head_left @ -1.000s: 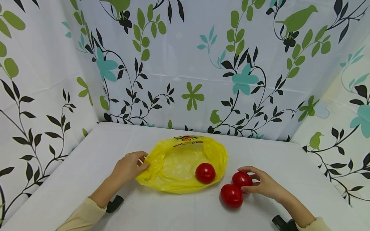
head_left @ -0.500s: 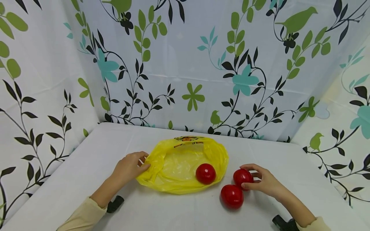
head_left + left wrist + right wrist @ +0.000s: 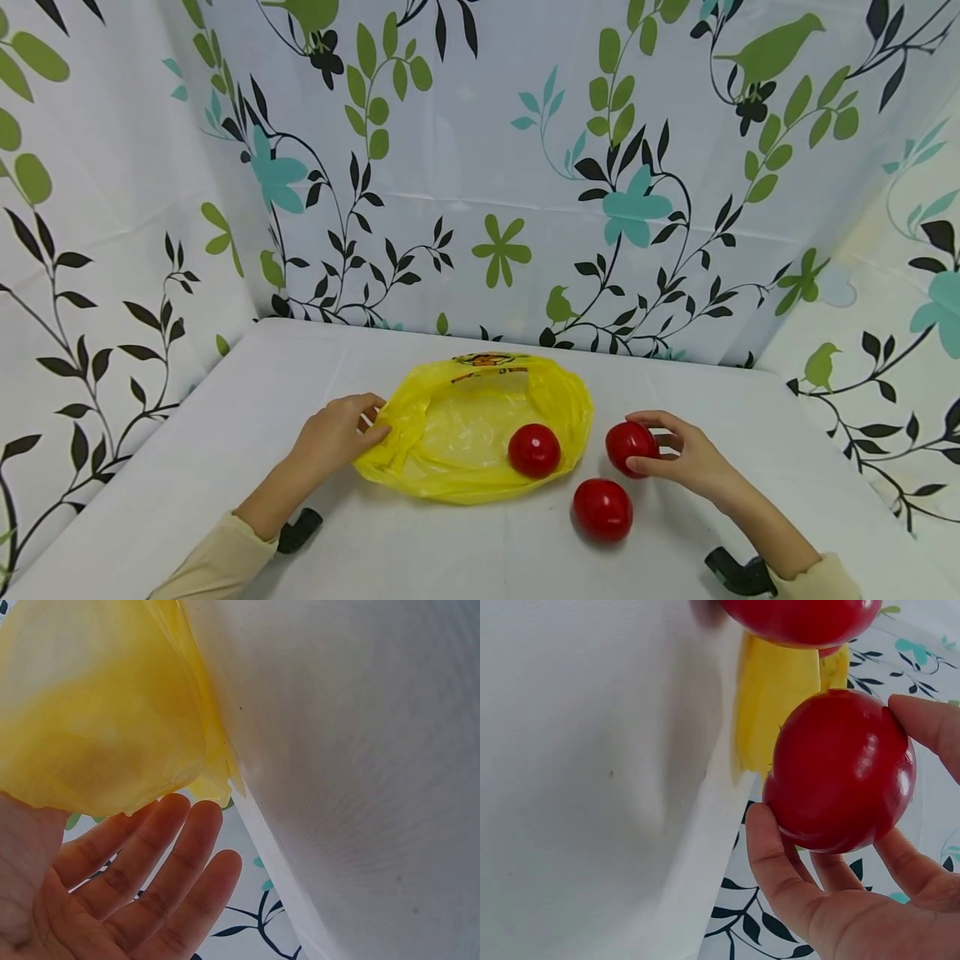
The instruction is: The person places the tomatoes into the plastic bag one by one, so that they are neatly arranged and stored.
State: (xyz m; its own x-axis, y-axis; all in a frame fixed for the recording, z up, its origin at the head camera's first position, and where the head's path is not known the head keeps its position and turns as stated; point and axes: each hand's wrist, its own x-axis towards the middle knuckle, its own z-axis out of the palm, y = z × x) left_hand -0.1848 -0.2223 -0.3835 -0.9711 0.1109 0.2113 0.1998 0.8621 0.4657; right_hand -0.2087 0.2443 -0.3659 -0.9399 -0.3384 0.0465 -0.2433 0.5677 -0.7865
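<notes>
Right hand [image 3: 688, 463]: fingers curled round red ball [image 3: 627, 448]; left hand [image 3: 333, 429]: fingers extended, touching yellow bag [image 3: 457, 429].

Yellow bag [image 3: 465, 487], red balls [image 3: 603, 510], white tabletop [image 3: 450, 554], green-black-teal leaf-patterned backdrop [image 3: 465, 167]

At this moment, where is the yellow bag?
In the head view, the yellow bag lies centrally on the table, between the left hand and right hand.
</notes>
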